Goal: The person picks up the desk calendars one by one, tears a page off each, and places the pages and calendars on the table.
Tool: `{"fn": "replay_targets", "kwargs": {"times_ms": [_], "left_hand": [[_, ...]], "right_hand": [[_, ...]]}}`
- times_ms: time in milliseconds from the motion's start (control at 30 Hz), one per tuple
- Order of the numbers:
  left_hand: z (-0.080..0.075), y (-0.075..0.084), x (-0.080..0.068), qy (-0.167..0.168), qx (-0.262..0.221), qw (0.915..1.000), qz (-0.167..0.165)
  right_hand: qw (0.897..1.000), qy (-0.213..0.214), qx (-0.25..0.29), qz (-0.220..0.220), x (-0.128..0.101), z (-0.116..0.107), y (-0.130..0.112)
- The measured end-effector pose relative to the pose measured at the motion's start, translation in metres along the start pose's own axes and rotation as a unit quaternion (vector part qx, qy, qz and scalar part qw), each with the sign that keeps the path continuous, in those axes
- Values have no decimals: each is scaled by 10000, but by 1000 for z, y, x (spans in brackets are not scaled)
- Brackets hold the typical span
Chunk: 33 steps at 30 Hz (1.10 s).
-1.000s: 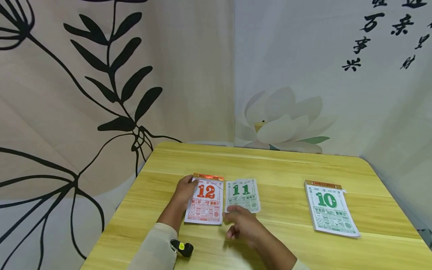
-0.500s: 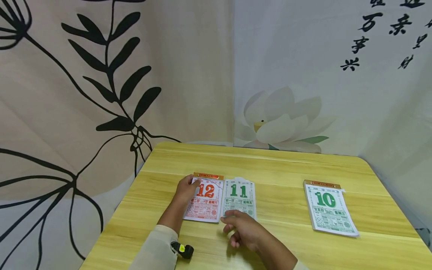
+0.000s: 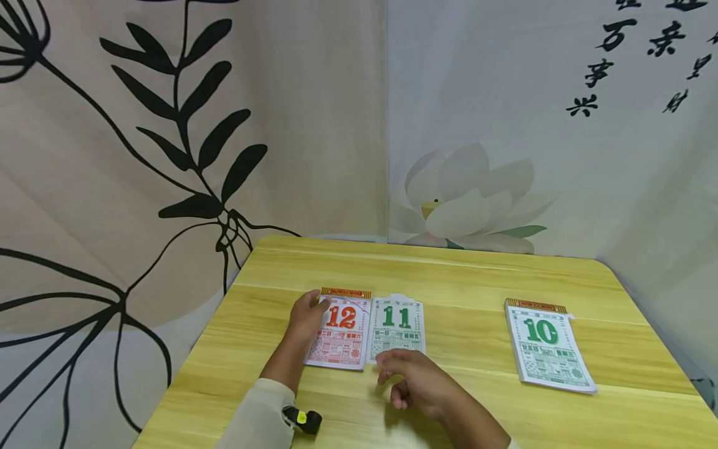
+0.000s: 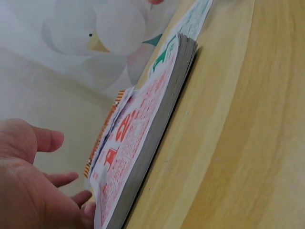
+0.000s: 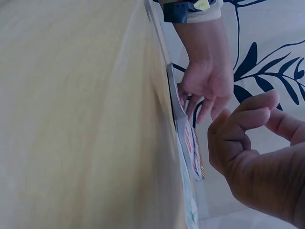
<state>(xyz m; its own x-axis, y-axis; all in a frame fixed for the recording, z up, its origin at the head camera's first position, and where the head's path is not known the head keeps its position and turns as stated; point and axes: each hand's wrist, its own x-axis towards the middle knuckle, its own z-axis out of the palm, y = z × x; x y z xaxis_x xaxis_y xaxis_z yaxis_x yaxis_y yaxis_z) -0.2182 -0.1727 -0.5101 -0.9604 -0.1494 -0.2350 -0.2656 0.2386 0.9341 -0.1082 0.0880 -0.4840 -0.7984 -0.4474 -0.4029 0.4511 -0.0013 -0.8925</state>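
I steady the calendar pad (image 3: 341, 333) with my flat left hand (image 3: 305, 318); my right hand (image 3: 415, 380), loosely curled and empty, hovers by the torn page (image 3: 396, 329).

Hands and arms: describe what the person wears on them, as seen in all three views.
Both hands are bare: the left hand and the right hand carry no gloves or rings that show. The left arm wears a pale cream sleeve down to the wrist. Strapped over that cuff is a small black device with a yellow-green mark. Little of the right arm's clothing is visible.
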Motion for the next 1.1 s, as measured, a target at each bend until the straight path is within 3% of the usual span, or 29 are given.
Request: {"fn": "replay_targets", "kwargs": {"times_ms": [233,367,767,933,1100], "left_hand": [[3,2,-11,447,436,9980,-49],[13,3,-22,597,757,9948,322],[46,13,-49,330,1084,9866,1170],[65,13,-58,304,1261,9810,1444],[83,14,-67,15,1263,9785,1633]], "right_hand": [[9997,76,-133,-166,-9,-19,-10],[9994,210,-83,-270,-11,-32,-12],[9922,1045,514,-435,-17,-62,-15],[9821,1661,748,-484,-20,-71,-15],[9711,2117,922,-598,-21,-77,-13]]}}
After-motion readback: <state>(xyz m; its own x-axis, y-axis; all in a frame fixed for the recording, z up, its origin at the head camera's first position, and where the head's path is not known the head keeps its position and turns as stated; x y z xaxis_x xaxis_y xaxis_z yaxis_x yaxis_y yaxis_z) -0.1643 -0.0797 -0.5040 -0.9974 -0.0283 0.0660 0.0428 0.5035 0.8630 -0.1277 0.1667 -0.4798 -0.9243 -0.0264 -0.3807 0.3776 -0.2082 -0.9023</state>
